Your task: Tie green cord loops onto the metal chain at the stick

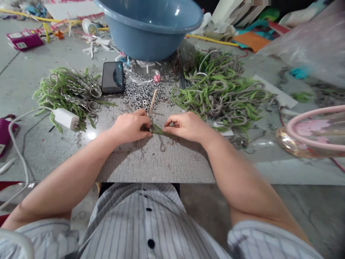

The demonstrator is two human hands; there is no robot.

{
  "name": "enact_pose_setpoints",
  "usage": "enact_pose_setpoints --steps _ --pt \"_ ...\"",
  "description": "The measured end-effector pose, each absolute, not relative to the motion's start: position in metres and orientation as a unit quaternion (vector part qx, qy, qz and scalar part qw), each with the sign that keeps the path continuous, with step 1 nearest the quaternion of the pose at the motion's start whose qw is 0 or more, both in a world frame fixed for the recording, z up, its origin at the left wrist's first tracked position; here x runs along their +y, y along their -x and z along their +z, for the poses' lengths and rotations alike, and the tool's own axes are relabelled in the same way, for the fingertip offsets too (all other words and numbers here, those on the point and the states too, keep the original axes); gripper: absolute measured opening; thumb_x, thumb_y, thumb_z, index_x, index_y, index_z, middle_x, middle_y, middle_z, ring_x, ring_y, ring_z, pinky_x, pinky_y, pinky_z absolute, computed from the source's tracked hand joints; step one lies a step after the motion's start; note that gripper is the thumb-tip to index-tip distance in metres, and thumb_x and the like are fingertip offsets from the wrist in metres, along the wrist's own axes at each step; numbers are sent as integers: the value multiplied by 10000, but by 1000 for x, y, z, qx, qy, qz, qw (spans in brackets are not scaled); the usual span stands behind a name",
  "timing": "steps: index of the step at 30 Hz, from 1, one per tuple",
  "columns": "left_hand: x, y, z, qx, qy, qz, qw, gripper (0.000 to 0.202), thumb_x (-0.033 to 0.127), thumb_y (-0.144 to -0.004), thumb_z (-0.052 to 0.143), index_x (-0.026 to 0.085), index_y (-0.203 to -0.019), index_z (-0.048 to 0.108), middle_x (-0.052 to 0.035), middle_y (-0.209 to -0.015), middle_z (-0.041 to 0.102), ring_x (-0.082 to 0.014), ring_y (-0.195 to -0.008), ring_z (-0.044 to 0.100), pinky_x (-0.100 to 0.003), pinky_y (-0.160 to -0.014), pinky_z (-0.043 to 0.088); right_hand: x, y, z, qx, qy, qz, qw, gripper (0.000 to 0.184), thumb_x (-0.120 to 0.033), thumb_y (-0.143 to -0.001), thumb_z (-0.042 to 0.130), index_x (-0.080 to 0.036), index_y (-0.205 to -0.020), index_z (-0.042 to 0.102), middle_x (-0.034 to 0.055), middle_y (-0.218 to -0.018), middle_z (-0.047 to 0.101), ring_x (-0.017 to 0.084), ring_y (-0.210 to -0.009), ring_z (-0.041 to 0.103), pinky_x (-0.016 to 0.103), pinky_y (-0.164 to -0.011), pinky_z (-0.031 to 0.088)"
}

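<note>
Between my hands a short green and grey cord (158, 128) is stretched just above the grey board (161, 169). My left hand (132, 126) pinches its left end, the fingertips partly hidden behind the knuckles. At the other end, the thumb and fingers of my right hand (185, 126) are closed on the cord. A grey loop (162, 145) hangs down or lies below it. Just beyond my left fingers a thin wooden stick (153, 100) points up. Many small metal rings (142, 93) lie scattered behind the hands.
A heap of green and grey cords (221, 90) lies at right, and a bundle of cords with metal chains (67, 88) at left. A black phone (113, 77), a white charger plug (66, 118) and a large blue basin (151, 39) stand around. A pink-rimmed clear bag (318, 133) sits far right.
</note>
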State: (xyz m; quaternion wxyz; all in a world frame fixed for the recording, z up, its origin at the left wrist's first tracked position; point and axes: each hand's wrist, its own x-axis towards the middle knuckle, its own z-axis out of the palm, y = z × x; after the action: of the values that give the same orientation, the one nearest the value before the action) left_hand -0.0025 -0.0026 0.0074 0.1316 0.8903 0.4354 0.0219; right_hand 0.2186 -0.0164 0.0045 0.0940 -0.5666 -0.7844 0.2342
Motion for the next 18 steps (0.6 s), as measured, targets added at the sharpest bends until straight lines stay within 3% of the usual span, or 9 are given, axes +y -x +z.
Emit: enact_pose_setpoints --steps 5,9,13,18 --pt "-3 2 7 436 -890 25 131 254 430 -797 619 233 -943 685 -21 -1110 630 -137 -753 620 -256 -604 399 -17 -215 1 -827 539 152 47 224 -388 -795 633 -218 -935 671 33 -783 670 186 -728 593 288 -607 339" --pt "-3 2 7 437 -889 24 135 244 424 -799 621 234 -938 684 -17 -1112 627 -136 -754 616 -257 -608 398 -19 -218 3 -856 505 115 11 197 -238 -782 567 -199 -963 633 80 -1054 659 229 -922 610 322 -729 403" --pt "-2 2 8 434 -890 20 136 244 431 -804 625 233 -933 684 -15 -1124 622 -137 -758 611 -256 -601 387 -19 -223 7 -863 501 63 -29 248 -143 -754 524 -184 -981 616 103 -1099 642 262 -1015 592 363 -806 407" --pt "-2 2 8 432 -892 11 136 259 443 -807 611 233 -940 686 -23 -1160 612 -131 -753 610 -250 -584 379 -18 -233 6 -840 539 17 -60 228 -119 -752 520 -188 -943 622 102 -1062 650 259 -967 599 362 -741 413"
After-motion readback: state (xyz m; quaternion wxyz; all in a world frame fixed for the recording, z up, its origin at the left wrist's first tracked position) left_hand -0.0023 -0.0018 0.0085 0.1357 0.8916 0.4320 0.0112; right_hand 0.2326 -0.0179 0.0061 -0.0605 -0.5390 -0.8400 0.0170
